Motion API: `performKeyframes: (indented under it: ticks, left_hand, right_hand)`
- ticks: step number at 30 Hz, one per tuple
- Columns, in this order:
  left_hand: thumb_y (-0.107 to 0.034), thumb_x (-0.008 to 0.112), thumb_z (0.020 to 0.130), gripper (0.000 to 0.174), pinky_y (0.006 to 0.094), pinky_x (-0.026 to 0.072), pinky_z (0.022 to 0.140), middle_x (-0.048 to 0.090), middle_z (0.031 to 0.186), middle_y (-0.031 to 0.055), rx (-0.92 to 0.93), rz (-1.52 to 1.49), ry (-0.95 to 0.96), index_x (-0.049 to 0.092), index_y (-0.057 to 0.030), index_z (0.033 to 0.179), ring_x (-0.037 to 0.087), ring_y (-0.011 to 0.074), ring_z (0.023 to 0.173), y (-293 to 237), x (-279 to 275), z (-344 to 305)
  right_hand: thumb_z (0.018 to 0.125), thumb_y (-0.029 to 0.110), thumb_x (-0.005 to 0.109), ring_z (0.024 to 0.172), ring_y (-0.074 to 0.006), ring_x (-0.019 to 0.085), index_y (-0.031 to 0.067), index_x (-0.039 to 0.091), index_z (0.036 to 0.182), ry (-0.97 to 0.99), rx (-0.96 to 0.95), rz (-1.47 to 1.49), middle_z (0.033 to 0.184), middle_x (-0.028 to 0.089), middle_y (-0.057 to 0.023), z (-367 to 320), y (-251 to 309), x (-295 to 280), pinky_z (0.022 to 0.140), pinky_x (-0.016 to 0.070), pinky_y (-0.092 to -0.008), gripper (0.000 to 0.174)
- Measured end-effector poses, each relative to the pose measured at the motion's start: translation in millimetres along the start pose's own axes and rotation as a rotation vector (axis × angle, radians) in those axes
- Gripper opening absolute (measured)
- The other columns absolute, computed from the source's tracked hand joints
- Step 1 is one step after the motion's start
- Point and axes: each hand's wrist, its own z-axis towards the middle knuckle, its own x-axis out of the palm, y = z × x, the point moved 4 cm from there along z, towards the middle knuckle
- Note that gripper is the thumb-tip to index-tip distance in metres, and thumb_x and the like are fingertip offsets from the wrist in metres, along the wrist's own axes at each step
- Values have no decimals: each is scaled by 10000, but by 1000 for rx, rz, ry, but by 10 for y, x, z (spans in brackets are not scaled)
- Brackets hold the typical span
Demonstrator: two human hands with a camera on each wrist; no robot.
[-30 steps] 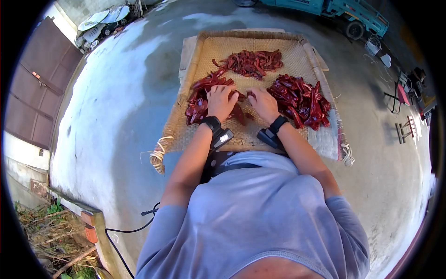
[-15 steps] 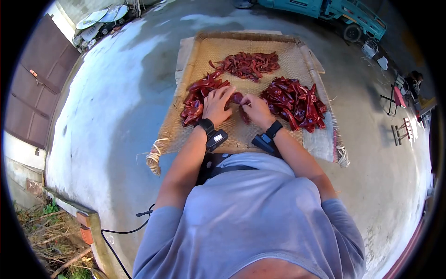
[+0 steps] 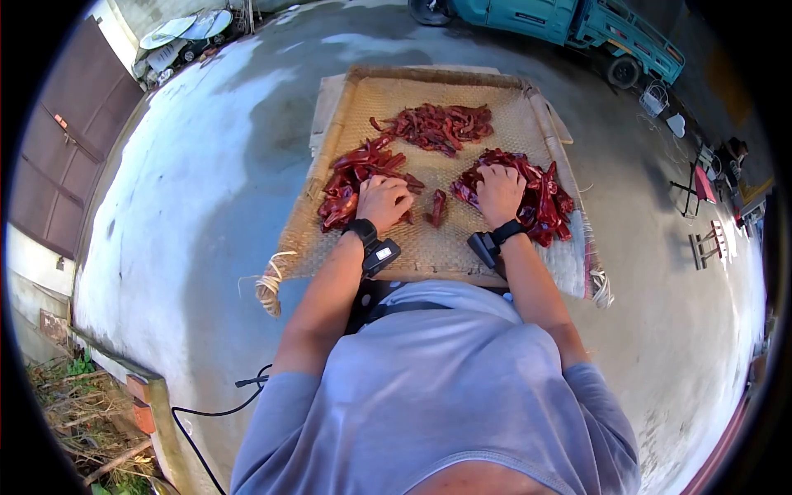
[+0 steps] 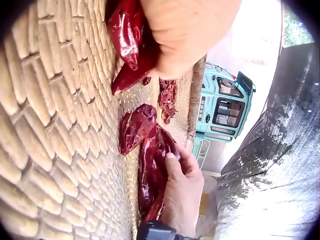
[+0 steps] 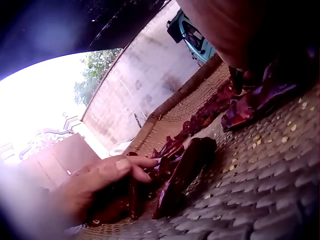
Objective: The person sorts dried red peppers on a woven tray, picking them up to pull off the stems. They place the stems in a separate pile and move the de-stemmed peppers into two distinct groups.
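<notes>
On a woven tray (image 3: 412,260) lie three piles of dried red peppers. The left hand (image 3: 384,202) rests over the left pile (image 3: 340,206); in the right wrist view that hand (image 5: 100,182) has its fingers extended over peppers. At the right pile (image 3: 549,206) is the right hand (image 3: 500,196); in the left wrist view the hand (image 4: 184,192) has thumb and fingers on a glossy pepper (image 4: 161,165), pinching it. A lone pepper (image 3: 436,208) lies between the hands, touched by neither. Behind it is the far pile (image 3: 441,126), of smaller, more shrivelled peppers.
The tray has a raised rim (image 3: 437,76) at its far side and lies on a pale board (image 3: 328,107). Beyond stand a teal vehicle (image 3: 528,18) and, at the right, a small stool (image 3: 708,243). A black cable (image 3: 198,412) runs at the lower left.
The hands have parted: the right moved from the middle onto the right pile, the left stayed by the left pile. The pepper between them lies uncovered now.
</notes>
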Motion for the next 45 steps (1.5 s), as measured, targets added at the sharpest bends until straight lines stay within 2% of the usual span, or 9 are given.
performKeyframes:
  ticks: [8, 11, 14, 18, 21, 22, 23, 27, 45]
  left_hand:
    - [-164, 721, 819, 672, 537, 279, 1111, 423, 1513, 21, -15, -14, -25, 494, -256, 1444, 338, 345, 1378, -117, -114, -13]
    - [-162, 699, 824, 544, 531, 291, 1095, 513, 1433, 17, 54, 44, -74, 592, -254, 1349, 368, 338, 1355, -120, -78, -10]
    - [-179, 678, 821, 376, 513, 308, 1071, 596, 1321, 4, 74, 70, 32, 687, -235, 1193, 410, 320, 1313, -45, -5, -16]
    - [-237, 650, 825, 209, 488, 328, 1042, 647, 1211, -10, 66, 56, 5, 736, -214, 1014, 456, 295, 1247, 4, 23, -17]
    - [-322, 675, 796, 236, 499, 316, 1043, 649, 1209, 8, 33, 38, -55, 753, -223, 996, 449, 307, 1264, -75, -53, -36]
    - [-330, 680, 795, 268, 517, 286, 1069, 632, 1248, 16, -46, -606, -106, 746, -231, 1035, 418, 323, 1304, 83, 158, -35]
    - [-321, 690, 793, 306, 548, 233, 1102, 599, 1306, 28, 96, -186, -118, 733, -238, 1084, 370, 344, 1352, -125, -10, -47]
    - [-242, 659, 840, 393, 587, 118, 1159, 474, 1468, 27, 232, 230, 72, 671, -244, 1233, 272, 351, 1423, -453, -169, 213]
    - [-280, 677, 876, 369, 498, 261, 1077, 589, 1204, 58, 203, 82, 432, 635, -143, 1216, 433, 280, 1222, -671, 675, 661]
  right_hand:
    - [796, 197, 742, 960, -354, 607, 87, 679, 1061, 29, 45, 465, 1026, 669, -130, 95, 316, 46, 827, 491, -453, 294]
    - [826, 174, 708, 975, -380, 615, 46, 663, 1089, 361, 118, 1110, 1036, 664, -171, 32, 690, 92, 859, 504, -437, 296]
    - [869, 206, 685, 967, -338, 653, 32, 645, 1149, 184, -135, 545, 1081, 670, -184, 38, 606, 62, 856, 520, -402, 332]
    - [946, 225, 631, 1002, -216, 655, 25, 627, 1216, 532, 42, 999, 1135, 678, -123, 45, 597, 11, 884, 512, -345, 336]
    - [993, 156, 599, 1088, -118, 600, 48, 624, 1242, 820, -105, 1562, 1144, 669, -31, 181, 1068, -907, 961, 473, -291, 273]
    - [994, 139, 591, 1088, -125, 590, 41, 613, 1265, 872, -290, 1620, 1157, 649, -32, 193, 1183, -1246, 961, 473, -298, 288]
    - [997, 182, 593, 1103, -143, 580, 36, 600, 1292, 978, -396, 1727, 1165, 629, -37, 155, 1302, -1588, 956, 473, -319, 329]
    - [986, 203, 583, 1058, -166, 619, 51, 562, 1324, 854, -1090, 1908, 1197, 639, -72, 66, 1661, -2318, 928, 498, -322, 372]
    - [999, 172, 551, 1038, -204, 624, -4, 571, 1258, 882, -1056, 2855, 1153, 639, -107, -333, 1833, -2575, 903, 500, -338, 313]
